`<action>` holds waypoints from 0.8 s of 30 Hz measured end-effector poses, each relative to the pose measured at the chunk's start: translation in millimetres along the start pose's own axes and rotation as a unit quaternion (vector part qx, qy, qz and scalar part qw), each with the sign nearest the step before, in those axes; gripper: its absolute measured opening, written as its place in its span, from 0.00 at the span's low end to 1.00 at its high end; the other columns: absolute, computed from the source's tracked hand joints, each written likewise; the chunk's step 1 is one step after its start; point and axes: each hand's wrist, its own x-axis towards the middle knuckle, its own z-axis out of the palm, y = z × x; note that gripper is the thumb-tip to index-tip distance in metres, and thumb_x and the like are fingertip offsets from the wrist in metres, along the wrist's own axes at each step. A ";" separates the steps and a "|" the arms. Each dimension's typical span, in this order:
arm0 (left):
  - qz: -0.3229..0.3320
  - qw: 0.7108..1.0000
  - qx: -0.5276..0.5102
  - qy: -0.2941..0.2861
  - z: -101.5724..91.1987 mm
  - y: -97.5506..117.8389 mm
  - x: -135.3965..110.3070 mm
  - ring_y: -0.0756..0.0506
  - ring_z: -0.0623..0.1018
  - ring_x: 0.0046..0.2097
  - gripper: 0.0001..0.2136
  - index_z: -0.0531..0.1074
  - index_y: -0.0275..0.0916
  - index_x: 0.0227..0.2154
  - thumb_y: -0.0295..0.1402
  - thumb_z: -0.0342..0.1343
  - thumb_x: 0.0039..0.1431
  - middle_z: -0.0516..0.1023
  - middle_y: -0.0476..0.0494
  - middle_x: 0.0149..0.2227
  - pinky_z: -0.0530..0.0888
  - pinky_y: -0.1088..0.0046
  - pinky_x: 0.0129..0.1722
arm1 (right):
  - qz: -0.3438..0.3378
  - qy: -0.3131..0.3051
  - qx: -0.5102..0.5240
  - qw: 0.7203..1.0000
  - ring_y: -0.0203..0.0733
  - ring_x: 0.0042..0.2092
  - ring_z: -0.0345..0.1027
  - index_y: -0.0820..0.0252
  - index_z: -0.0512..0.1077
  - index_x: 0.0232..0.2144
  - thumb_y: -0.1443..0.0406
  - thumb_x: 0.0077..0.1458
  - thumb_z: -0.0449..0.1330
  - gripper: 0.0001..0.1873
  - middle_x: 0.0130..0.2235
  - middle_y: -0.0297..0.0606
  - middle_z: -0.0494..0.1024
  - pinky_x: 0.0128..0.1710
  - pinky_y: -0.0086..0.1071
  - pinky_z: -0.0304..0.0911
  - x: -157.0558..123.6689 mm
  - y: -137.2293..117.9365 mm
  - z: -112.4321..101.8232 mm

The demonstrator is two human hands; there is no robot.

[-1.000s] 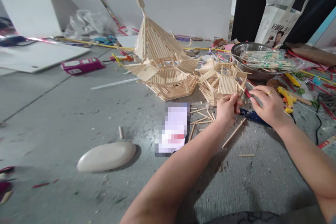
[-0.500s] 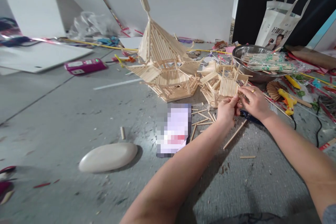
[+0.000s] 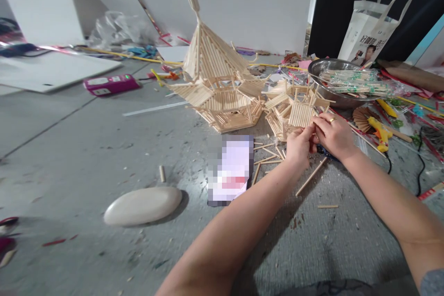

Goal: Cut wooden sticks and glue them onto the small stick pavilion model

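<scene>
A small model built of wooden sticks (image 3: 301, 114) stands on the grey floor, with slatted panels and short sticks poking up. At its near right corner, my left hand (image 3: 299, 146) is closed, thumb and fingers pressed together beside the front panel. My right hand (image 3: 336, 136), a ring on one finger, meets it there with fingertips pinched at the panel's edge. Whatever lies between the fingertips is hidden. To the left stands a larger stick pavilion (image 3: 225, 101) with a pointed, tilted roof.
Loose sticks (image 3: 266, 163) lie near a phone (image 3: 231, 169) with a blurred screen. A pale oval object (image 3: 143, 206) rests at left, a purple box (image 3: 111, 85) behind it. At right are a metal bowl (image 3: 314, 71) of wrapped sticks and a yellow glue gun (image 3: 379, 133).
My right hand has shifted slightly left, and its fingertips are closer to my left hand's. The view has tilted a little; the models keep their places.
</scene>
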 end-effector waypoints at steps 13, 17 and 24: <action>-0.011 0.998 -0.004 -0.067 -8.2 -0.3 0.8 0.56 0.63 0.13 0.07 0.62 0.36 0.19 0.30 0.55 0.45 0.66 0.54 0.15 0.55 0.80 0.13 | -0.010 0.058 -0.017 0.998 0.40 0.37 0.68 0.59 0.74 0.38 0.67 0.55 0.50 0.13 0.37 0.39 0.77 0.35 0.31 0.60 0.6 4.4 5.0; 0.018 0.998 0.006 -0.064 -11.0 -4.1 3.0 0.56 0.63 0.13 0.06 0.63 0.36 0.20 0.30 0.55 0.44 0.67 0.54 0.15 0.55 0.80 0.13 | -0.006 0.038 0.001 0.999 0.41 0.38 0.68 0.59 0.73 0.39 0.66 0.56 0.49 0.14 0.38 0.41 0.76 0.37 0.33 0.61 1.3 4.7 3.1; 0.051 0.996 0.025 -0.074 -12.4 -6.7 5.6 0.57 0.63 0.13 0.10 0.62 0.36 0.18 0.34 0.57 0.44 0.67 0.54 0.15 0.55 0.80 0.12 | -0.015 0.051 0.018 0.998 0.41 0.39 0.68 0.62 0.73 0.38 0.66 0.56 0.49 0.14 0.38 0.42 0.76 0.39 0.33 0.63 1.2 6.9 3.8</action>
